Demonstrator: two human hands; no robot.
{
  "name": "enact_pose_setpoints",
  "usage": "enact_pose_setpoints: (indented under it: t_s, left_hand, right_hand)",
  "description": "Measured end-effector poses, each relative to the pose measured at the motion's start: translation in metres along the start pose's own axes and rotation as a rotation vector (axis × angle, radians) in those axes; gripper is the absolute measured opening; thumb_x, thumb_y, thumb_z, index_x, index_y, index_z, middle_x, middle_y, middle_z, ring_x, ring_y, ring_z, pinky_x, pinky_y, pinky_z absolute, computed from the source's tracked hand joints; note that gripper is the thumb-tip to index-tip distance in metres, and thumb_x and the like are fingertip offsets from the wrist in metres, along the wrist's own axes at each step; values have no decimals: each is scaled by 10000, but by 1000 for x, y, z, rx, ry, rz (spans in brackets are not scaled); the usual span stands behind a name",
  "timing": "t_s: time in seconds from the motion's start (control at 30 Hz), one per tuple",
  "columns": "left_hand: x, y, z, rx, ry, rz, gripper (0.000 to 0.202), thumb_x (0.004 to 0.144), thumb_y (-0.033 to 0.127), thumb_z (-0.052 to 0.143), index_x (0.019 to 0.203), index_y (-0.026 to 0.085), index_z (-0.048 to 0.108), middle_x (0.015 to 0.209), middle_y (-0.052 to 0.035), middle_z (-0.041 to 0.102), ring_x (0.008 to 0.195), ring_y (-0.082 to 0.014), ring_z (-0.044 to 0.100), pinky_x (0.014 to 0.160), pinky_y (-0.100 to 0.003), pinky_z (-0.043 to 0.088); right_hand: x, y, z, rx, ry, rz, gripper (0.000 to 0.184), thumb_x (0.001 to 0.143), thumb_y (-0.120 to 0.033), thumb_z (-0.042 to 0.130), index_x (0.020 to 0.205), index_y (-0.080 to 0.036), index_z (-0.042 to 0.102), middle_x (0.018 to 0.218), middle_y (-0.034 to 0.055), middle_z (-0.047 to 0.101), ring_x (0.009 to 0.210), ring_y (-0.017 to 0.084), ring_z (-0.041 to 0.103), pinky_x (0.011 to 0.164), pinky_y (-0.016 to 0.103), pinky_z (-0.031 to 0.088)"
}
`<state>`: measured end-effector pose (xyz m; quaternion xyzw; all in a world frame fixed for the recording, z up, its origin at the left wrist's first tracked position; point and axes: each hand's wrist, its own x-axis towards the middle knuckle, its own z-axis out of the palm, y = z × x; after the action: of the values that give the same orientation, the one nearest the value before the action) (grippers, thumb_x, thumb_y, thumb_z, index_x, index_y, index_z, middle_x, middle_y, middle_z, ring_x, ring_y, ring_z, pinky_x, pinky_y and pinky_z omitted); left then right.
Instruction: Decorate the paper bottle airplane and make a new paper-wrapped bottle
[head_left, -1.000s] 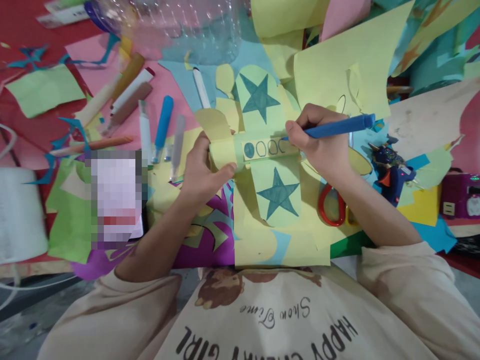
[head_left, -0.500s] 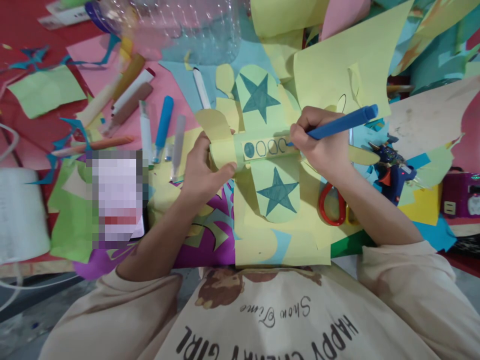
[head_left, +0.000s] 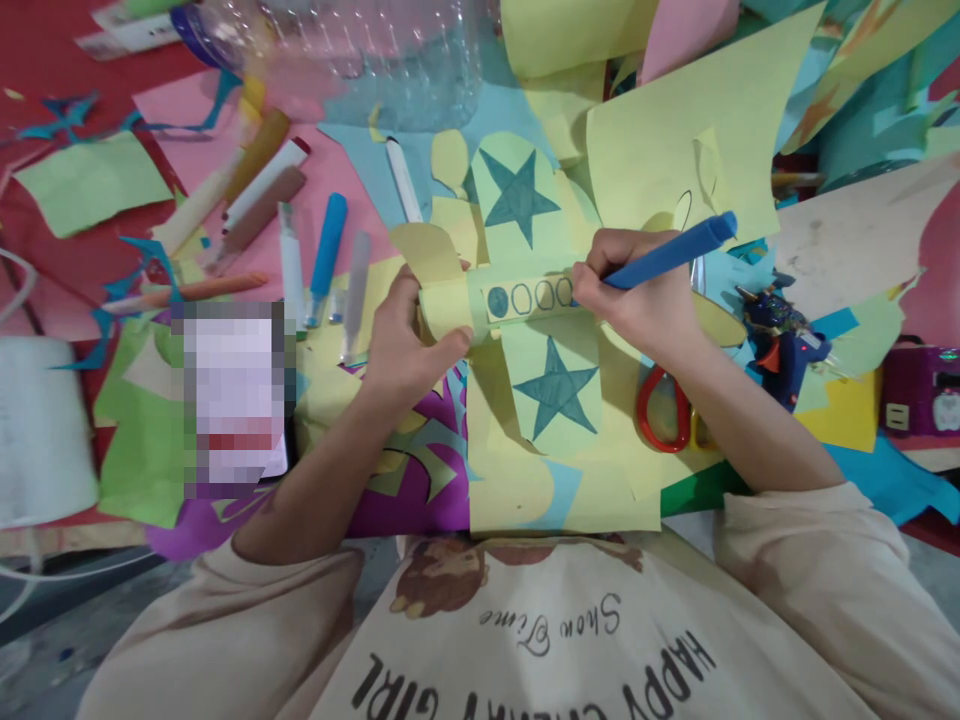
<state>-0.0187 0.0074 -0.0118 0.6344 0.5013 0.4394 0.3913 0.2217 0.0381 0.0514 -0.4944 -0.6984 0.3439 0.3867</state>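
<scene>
A paper airplane model [head_left: 534, 420] of pale yellow-green paper lies before me, with a tube body and two rounded wings, each bearing a dark teal star. Along the body runs a strip with one filled oval and outlined ovals beside it. My left hand [head_left: 416, 345] grips the tube's left end, thumb on the near side and fingers partly hidden behind it. My right hand [head_left: 637, 295] is closed round a blue marker [head_left: 675, 252], held slanting up to the right. Its tip is hidden by the fingers, at the last oval on the strip.
Loose markers [head_left: 328, 250] lie to the left, near a blurred phone screen [head_left: 236, 390]. Red-handled scissors [head_left: 663, 410] and a blue glue gun [head_left: 787, 365] sit on the right. A clear plastic bottle [head_left: 360, 60] lies at the back. Paper scraps surround the model.
My right hand and the marker have shifted slightly left and down, and the last oval's outline is fuller. My left hand stays put. Blue paper at the right edge reaches farther right.
</scene>
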Motion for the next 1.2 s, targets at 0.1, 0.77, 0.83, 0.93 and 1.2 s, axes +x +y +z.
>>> enact_pose_setpoints:
  t_s: [0.1, 0.77, 0.83, 0.93, 1.2]
  left_hand:
    - [0, 1, 1, -1, 6, 13, 506, 711, 300, 695, 1195, 173, 616, 1141, -76, 689, 997, -219, 687, 757, -292, 591]
    - [-2, 8, 3, 1, 151, 59, 517, 602, 227, 578, 1111, 163, 639, 1000, -52, 657, 934, -214, 629, 747, -322, 565]
    - [-2, 7, 3, 3, 149, 69, 509, 614, 236, 587, 1115, 157, 636, 1013, -53, 655, 941, -212, 629, 770, -329, 570]
    - [-2, 4, 2, 23, 145, 77, 507, 627, 256, 595, 1121, 150, 632, 1029, -54, 657, 946, -210, 633, 779, -337, 583]
    - [-1, 4, 0, 16, 123, 55, 502, 650, 257, 595, 1139, 147, 622, 1041, -66, 652, 929, -206, 638, 792, -361, 599]
  right_hand:
    - [2, 1, -2, 127, 17, 47, 431, 764, -161, 659, 496, -248, 333, 448, -53, 371, 452, 102, 390, 440, 292, 374]
    - [0, -1, -2, 31, 110, 49, 455, 868, -356, 693, 563, -251, 372, 518, -34, 435, 526, 127, 458, 524, 317, 434]
    - [0, -1, -2, 18, 109, 32, 464, 866, -348, 700, 558, -251, 366, 524, -33, 426, 523, 126, 437, 522, 319, 422]
    - [0, -1, -2, 36, 121, 18, 480, 867, -335, 706, 555, -251, 352, 522, -38, 399, 516, 123, 432, 508, 313, 406]
    - [2, -2, -1, 283, 198, 51, 387, 795, -93, 594, 523, -252, 369, 438, -68, 382, 422, 95, 438, 459, 280, 409]
